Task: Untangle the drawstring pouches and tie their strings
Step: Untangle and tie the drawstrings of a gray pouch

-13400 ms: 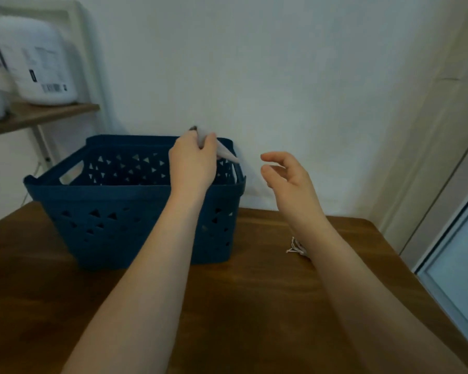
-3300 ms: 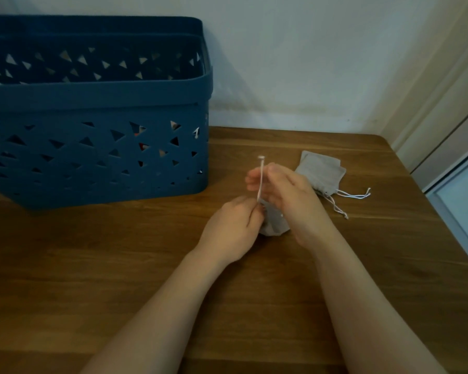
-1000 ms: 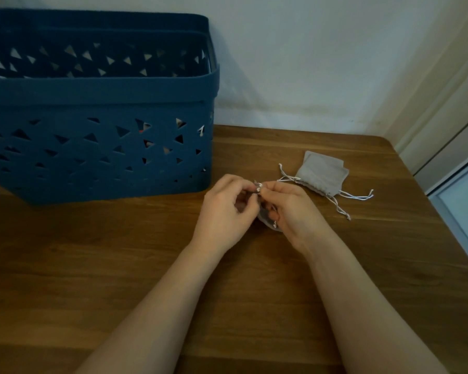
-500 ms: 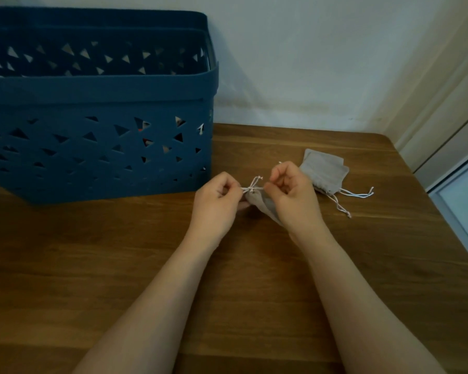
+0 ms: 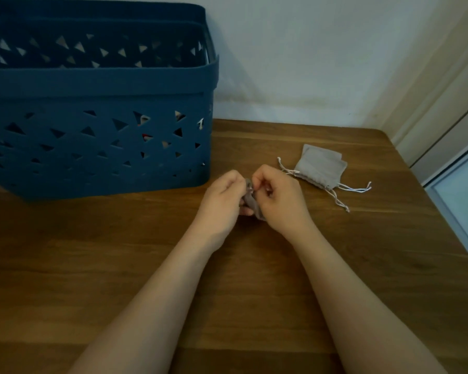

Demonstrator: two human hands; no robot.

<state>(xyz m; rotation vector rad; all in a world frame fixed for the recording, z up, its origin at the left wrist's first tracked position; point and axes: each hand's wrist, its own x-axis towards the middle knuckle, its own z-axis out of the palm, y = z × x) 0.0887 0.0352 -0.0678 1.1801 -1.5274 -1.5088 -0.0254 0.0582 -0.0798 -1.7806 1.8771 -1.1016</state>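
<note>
Grey drawstring pouch (image 5: 251,203): held just above the worktop (image 5: 119,265) between left hand (image 5: 222,197) and right hand (image 5: 280,198), both grips pinching at its gathered mouth. Likely soft, light, limp; thin cord may slip, so pinch near the knot. Second pouch (image 5: 320,167) lies beside, strings loose.

light: dim, cool, brighter at the right | shadows: soft, left of the basket (image 5: 97,109) on the tabletop (image 5: 119,265) | focus: slightly soft overall | edges: wide-angle bending
</note>
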